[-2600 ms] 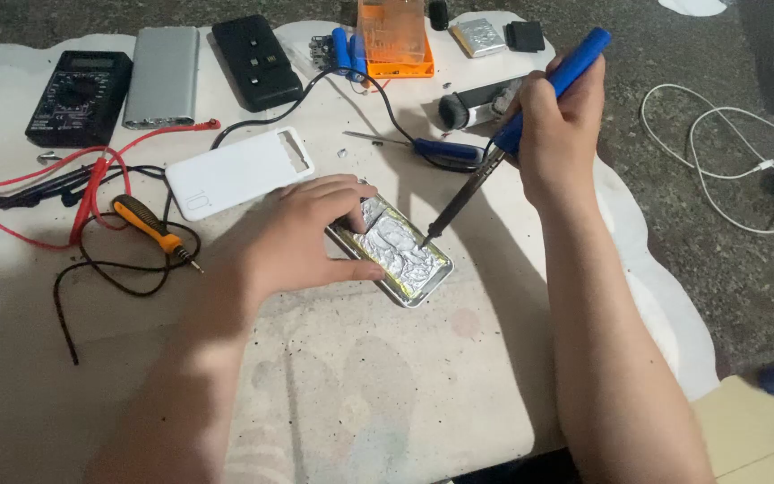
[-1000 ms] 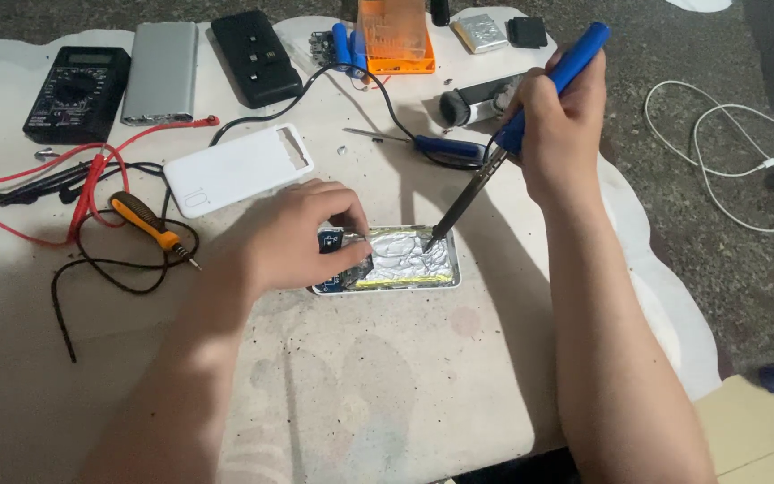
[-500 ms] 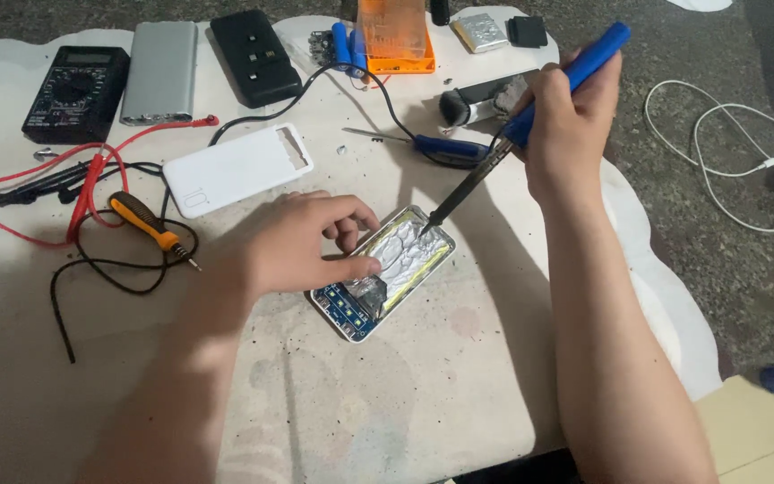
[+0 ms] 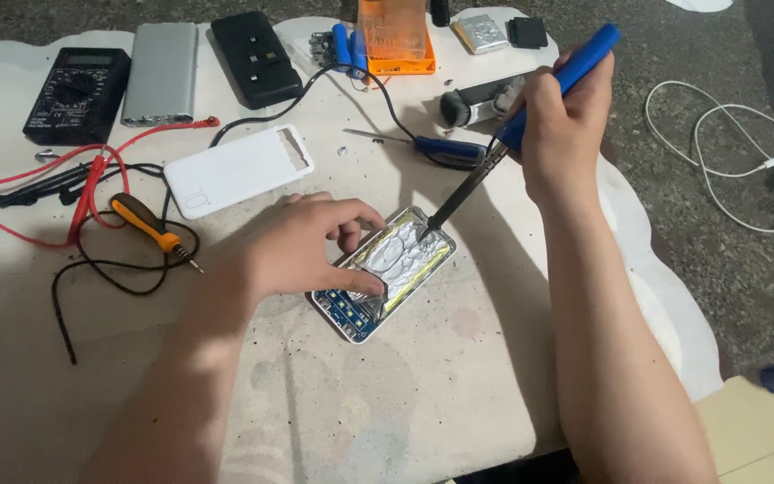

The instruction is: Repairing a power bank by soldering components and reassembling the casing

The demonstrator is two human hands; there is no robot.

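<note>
Nearest on the pale, stained tabletop (image 4: 360, 412) lies the opened power bank (image 4: 385, 272), a small rectangular case set at a slant, its near-left end showing a strip of blue circuit board with tiny white parts and the rest filled by a crinkled, silver foil-wrapped cell. It sits near the middle of the table, between the two forearms.

The left hand (image 4: 302, 246) rests on the case's left side, fingers loosely curled and half open; its fingertips (image 4: 365, 285) press down on the foil by the blue board, steadying the case rather than gripping it.

The right hand (image 4: 562, 125), farther and to the right, is closed in a firm fist around the blue handle of a soldering iron (image 4: 512, 134). The dark metal shaft slants down to the left, and its tip touches the far end of the silver cell.

Left of the case lie an orange-handled probe (image 4: 145, 220) and tangled red and black leads (image 4: 73, 193). Beyond them sits a white plastic shell (image 4: 237, 170), and a blue-handled screwdriver (image 4: 445, 151) lies under the iron. At the far edge stand a black multimeter (image 4: 76, 92), a grey metal power bank (image 4: 161, 73), a black power bank (image 4: 255, 58) and an orange plastic box (image 4: 394, 36).
</note>
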